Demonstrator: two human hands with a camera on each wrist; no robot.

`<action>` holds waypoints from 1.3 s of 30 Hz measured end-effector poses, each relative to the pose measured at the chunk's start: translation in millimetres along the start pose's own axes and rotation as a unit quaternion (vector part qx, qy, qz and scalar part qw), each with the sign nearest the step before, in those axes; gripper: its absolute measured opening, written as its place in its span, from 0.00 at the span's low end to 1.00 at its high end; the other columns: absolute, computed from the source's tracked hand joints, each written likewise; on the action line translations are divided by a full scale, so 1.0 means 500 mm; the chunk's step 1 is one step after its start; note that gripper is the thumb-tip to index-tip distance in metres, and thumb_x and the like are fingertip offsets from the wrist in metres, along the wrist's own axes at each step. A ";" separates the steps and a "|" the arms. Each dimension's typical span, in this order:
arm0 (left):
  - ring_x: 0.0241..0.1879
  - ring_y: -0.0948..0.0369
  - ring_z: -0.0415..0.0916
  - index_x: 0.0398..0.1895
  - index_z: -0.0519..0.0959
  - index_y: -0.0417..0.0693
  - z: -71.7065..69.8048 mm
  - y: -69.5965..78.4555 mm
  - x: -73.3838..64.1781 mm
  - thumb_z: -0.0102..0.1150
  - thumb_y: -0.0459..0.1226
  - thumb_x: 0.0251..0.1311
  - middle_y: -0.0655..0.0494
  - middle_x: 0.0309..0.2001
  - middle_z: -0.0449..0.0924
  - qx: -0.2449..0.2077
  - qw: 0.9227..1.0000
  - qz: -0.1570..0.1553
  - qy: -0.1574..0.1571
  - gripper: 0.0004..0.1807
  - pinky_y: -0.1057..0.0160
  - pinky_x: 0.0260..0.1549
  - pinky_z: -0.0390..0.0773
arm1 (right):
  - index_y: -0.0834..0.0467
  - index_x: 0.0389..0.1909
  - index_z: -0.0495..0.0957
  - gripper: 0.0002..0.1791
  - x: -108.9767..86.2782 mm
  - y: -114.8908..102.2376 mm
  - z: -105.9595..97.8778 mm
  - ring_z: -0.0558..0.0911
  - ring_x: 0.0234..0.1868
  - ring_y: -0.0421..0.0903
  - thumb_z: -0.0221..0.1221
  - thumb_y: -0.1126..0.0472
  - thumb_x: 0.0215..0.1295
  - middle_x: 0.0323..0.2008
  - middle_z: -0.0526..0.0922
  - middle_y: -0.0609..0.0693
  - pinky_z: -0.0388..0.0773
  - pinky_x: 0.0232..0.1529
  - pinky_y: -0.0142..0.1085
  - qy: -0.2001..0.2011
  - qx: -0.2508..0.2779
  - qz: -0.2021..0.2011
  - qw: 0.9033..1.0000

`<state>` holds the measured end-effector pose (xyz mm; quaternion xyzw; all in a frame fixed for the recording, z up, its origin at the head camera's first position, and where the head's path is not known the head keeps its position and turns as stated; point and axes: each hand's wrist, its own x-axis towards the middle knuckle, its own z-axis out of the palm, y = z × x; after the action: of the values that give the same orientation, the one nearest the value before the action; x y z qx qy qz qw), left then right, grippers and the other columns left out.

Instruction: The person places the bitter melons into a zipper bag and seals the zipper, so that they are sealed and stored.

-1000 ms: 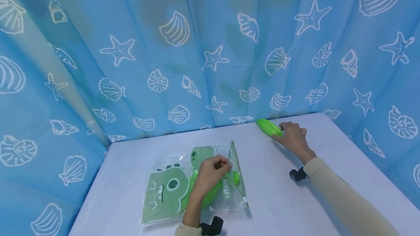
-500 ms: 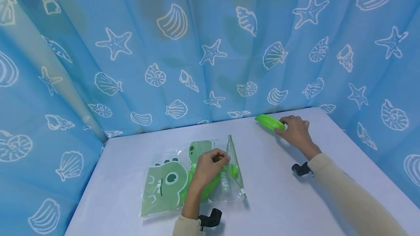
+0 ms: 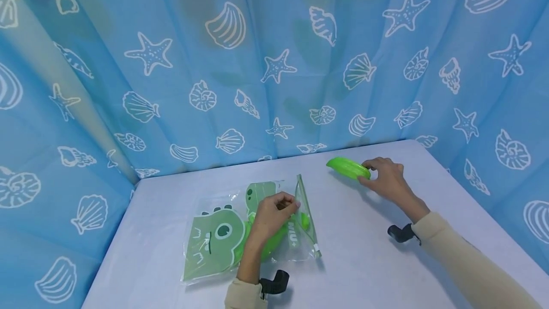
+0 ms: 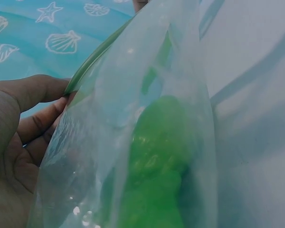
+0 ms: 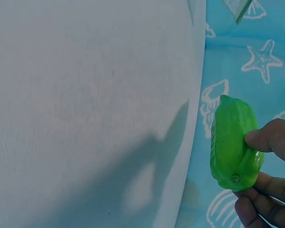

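My left hand pinches the open edge of a clear zip bag printed with green cartoon dinosaurs. Bright green, glossy contents show through the film, partly hidden by the hand in the head view. Right of the bag, my right hand holds a bright green toy fruit by one end, thumb on one side and fingers on the other. The toy is long and ridged, with a pointed tip facing left and a shadow under it. In the right wrist view, its stubby end faces the camera.
A white tabletop lies beneath everything. Blue curtains with white shell and starfish prints stand behind and at both sides. The bag's white slider sits at the near end of its green zip strip.
My right hand has taken hold of the green toy fruit and lifted it, bringing it slightly left and nearer. The left hand keeps its pinch on the bag. The head view has tipped slightly down.
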<state>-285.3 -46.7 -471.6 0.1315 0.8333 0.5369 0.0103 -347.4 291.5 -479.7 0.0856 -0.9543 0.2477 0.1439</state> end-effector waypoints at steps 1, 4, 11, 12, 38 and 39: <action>0.30 0.62 0.75 0.36 0.85 0.50 0.000 0.001 0.001 0.65 0.41 0.65 0.62 0.29 0.80 -0.001 1.000 0.001 0.000 0.05 0.65 0.28 0.76 | 0.66 0.53 0.80 0.23 -0.002 -0.003 -0.002 0.74 0.49 0.61 0.69 0.57 0.60 0.47 0.81 0.64 0.55 0.43 0.54 -0.001 0.001 0.000 1.000; 0.31 0.62 0.75 0.36 0.85 0.51 0.001 0.003 0.003 0.65 0.41 0.65 0.62 0.30 0.80 -0.002 1.000 0.004 0.001 0.05 0.65 0.29 0.76 | 0.65 0.53 0.80 0.23 -0.009 -0.012 -0.008 0.74 0.50 0.60 0.69 0.57 0.59 0.48 0.81 0.63 0.55 0.44 0.55 0.000 0.001 -0.005 1.000; 0.32 0.62 0.75 0.36 0.85 0.51 -0.004 0.015 0.011 0.65 0.41 0.65 0.61 0.31 0.80 0.004 1.000 0.001 0.001 0.05 0.64 0.31 0.76 | 0.62 0.52 0.81 0.22 -0.023 -0.036 -0.028 0.74 0.50 0.59 0.71 0.59 0.57 0.48 0.81 0.61 0.56 0.47 0.57 0.022 0.019 -0.040 0.999; 0.32 0.61 0.75 0.36 0.85 0.51 -0.006 0.017 0.011 0.65 0.41 0.66 0.61 0.31 0.80 0.004 1.000 0.001 0.001 0.05 0.64 0.31 0.76 | 0.62 0.52 0.81 0.22 -0.025 -0.039 -0.030 0.74 0.50 0.58 0.71 0.59 0.57 0.48 0.82 0.60 0.56 0.47 0.57 0.023 0.024 -0.043 0.999; 0.29 0.62 0.76 0.36 0.84 0.49 0.004 0.007 0.002 0.65 0.41 0.66 0.60 0.29 0.80 -0.009 1.000 -0.002 -0.007 0.06 0.65 0.29 0.76 | 0.52 0.50 0.83 0.19 -0.101 -0.098 -0.014 0.77 0.51 0.50 0.72 0.58 0.57 0.49 0.83 0.48 0.57 0.49 0.52 -0.048 0.057 -0.104 0.992; 0.29 0.62 0.76 0.36 0.84 0.49 0.005 0.006 0.001 0.65 0.41 0.66 0.60 0.29 0.80 -0.010 1.000 0.000 -0.008 0.06 0.65 0.29 0.76 | 0.52 0.50 0.83 0.19 -0.103 -0.099 -0.013 0.76 0.51 0.49 0.72 0.58 0.57 0.49 0.83 0.47 0.57 0.49 0.52 -0.051 0.056 -0.107 0.991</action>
<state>-284.9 -43.2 -469.8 0.1355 0.8279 0.5439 0.0186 -285.8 256.8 -468.6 0.2075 -0.9304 0.2790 0.1156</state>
